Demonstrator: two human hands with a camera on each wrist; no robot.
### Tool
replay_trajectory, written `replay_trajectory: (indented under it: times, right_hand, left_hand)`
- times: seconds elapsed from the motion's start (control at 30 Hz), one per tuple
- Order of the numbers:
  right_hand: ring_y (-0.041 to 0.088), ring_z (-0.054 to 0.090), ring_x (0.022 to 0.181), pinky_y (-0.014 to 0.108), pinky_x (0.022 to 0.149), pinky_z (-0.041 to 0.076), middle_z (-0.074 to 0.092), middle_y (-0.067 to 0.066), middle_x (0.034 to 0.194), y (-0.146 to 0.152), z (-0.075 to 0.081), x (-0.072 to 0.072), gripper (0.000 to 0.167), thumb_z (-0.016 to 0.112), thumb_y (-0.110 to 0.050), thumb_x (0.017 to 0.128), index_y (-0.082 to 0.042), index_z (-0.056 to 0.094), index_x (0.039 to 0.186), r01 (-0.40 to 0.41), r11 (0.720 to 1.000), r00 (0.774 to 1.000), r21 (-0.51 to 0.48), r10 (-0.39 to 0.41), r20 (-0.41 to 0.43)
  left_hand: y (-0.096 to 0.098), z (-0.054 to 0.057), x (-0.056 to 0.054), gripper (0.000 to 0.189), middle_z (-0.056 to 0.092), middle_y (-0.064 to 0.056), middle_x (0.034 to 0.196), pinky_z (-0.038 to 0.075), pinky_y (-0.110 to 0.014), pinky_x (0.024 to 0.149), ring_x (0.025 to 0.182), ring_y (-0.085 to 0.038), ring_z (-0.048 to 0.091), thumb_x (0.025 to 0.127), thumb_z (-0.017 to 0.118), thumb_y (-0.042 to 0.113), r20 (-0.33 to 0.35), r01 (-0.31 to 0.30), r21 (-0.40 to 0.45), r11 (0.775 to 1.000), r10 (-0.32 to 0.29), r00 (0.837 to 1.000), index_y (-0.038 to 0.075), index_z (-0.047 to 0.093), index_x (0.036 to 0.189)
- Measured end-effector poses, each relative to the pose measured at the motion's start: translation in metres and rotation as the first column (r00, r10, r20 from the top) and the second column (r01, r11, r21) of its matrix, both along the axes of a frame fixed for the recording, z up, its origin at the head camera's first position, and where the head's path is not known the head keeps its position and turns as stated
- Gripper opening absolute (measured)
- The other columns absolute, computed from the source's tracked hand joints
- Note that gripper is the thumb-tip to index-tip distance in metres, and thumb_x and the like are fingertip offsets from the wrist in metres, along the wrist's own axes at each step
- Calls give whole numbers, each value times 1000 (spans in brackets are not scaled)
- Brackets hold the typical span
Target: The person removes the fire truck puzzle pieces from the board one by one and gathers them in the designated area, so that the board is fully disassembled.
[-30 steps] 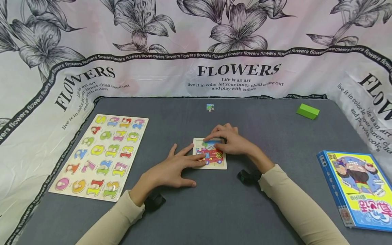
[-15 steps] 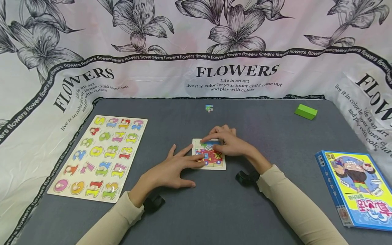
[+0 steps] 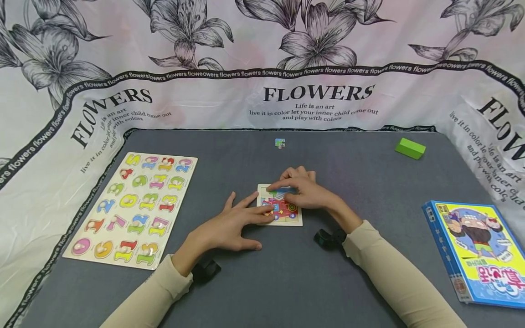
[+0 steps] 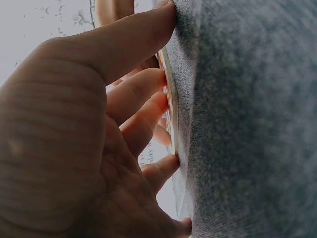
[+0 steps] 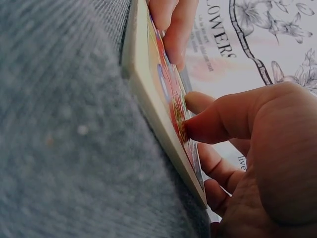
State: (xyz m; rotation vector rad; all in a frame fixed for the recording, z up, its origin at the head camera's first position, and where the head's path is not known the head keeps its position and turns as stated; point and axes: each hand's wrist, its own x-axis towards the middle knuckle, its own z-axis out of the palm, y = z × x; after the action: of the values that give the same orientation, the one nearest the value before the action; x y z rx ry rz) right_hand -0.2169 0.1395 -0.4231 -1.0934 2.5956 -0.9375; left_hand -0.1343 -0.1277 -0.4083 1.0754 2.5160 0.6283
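Touching the puzzle [image 3: 289, 215] from opposite sides, the two hands meet over it near the middle of the grey table [image 3: 262, 291]. The puzzle lies flat, showing a red truck inside a pale wooden frame.

The left hand [image 3: 231, 228] comes from the near left, its fingers straight and spread wide. Two fingertips rest on the left side of the puzzle, another reaches its left edge, and the thumb sticks out to the right, nearer than the frame; this hand grips nothing.

The right hand [image 3: 308, 190] covers the far right part. Its index finger stretches left along the far side, its thumb rests on the picture apart from that fingertip, and the other fingers are bent. Whether it has hold of a piece I cannot tell.

A small loose puzzle piece [image 3: 280, 143] lies beyond the hands, near the table's far edge. At the far right is a green block [image 3: 410, 148]; nearer, a blue and yellow box [image 3: 484, 255] sits on the right. A number board [image 3: 162, 192] fills the left side. Behind the table, a white cloth [image 3: 229, 102] shows printed flowers.
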Motion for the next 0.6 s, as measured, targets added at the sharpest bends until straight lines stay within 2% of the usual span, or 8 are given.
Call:
replay_trajectory:
  times: [0.3,0.6]
  right_hand:
    - [20,30,90,45,81,14,55,1,108,1,2,-2,47,60,-4,89,-29,74,127,-14,1000,1000,9,14,-2]
    - [23,30,94,45,81,12,54,3,111,2,2,-3,53,52,1,89,-29,73,128,-10,1000,998,18,9,64]
  left_hand:
    - [0,0,-1,71,37,9,164,-8,-76,117,161,-29,7,87,80,42,5,-2,-7,1000,2,1000,29,51,151]
    - [1,0,0,73,38,8,164,-7,-76,117,161,-30,7,87,80,42,7,-3,-12,1000,3,1000,29,50,152]
